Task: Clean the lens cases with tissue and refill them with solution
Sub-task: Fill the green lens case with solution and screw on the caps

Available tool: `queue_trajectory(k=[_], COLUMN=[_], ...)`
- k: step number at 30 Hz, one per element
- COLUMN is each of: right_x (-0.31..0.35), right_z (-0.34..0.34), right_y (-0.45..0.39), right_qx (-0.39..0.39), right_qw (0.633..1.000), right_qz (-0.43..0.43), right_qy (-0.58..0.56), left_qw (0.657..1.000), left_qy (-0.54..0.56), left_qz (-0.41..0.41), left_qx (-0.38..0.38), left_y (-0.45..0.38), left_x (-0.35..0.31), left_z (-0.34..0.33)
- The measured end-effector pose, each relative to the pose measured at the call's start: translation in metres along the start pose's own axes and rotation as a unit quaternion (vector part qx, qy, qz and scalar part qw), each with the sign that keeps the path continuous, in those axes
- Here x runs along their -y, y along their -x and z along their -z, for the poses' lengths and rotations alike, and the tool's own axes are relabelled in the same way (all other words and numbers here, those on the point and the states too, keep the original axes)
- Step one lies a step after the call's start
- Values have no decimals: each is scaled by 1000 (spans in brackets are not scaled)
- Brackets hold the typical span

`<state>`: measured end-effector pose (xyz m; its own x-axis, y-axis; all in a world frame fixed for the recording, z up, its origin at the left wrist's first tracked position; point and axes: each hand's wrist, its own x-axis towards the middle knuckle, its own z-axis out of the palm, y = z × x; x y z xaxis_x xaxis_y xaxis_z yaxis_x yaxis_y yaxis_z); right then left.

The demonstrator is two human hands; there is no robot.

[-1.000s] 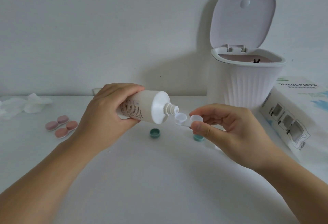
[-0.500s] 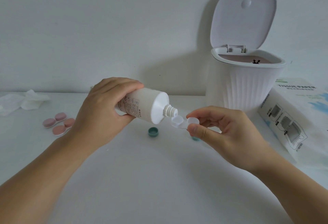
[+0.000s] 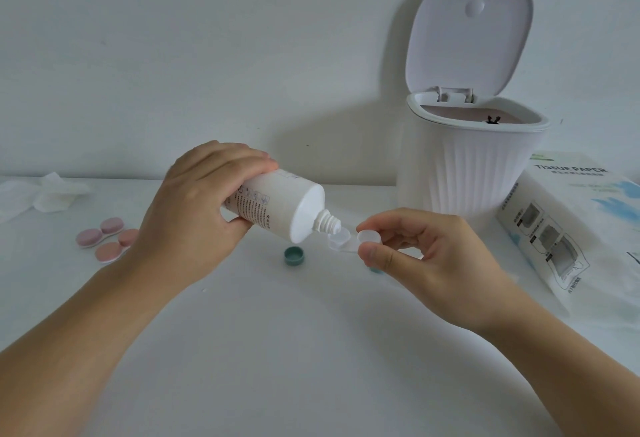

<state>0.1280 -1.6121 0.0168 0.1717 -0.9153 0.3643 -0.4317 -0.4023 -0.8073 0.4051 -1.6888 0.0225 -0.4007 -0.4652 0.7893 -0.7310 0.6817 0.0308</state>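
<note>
Since a second ago both hands have stayed together above the middle of the tabletop (image 3: 311, 350), and the bottle's nozzle has drawn closer over the case's left well; the view itself has shifted slightly.

The left hand (image 3: 194, 221) grips the white bottle (image 3: 277, 206) around its body, tilted so the threaded nozzle points down and right. The nozzle tip sits just above, perhaps touching, the left well of the clear case (image 3: 349, 240). The right hand (image 3: 429, 256) pinches the case at its right well, thumb on the near side and fingers curled over the far side, holding it off the tabletop.

Below the bottle, a teal cap (image 3: 294, 255) lies open side up on the tabletop. A second teal cap (image 3: 375, 268) shows only as a sliver beneath the right thumb.

Far left lie two pink cases (image 3: 104, 240), lids on, just beside each other, partly hidden by the left wrist. Beyond them, by the wall, is a crumpled tissue (image 3: 52, 192).

Far right stands a white ribbed bin (image 3: 467, 173) with its lid (image 3: 467, 38) raised. A tissue pack (image 3: 575, 225) leans just beside the bin on its right.
</note>
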Motion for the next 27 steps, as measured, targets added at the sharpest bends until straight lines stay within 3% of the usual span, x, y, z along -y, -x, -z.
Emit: queue_trajectory(k=[27], right_x=[-2], right_z=[-1], right_y=[0], right_qx=[15], right_qw=[1000], right_qz=[-1], right_qy=[-5], left_qw=[999], left_qy=[-27], left_qz=[-32], left_qx=[-9], left_y=[-3], left_x=[-2], left_z=[5])
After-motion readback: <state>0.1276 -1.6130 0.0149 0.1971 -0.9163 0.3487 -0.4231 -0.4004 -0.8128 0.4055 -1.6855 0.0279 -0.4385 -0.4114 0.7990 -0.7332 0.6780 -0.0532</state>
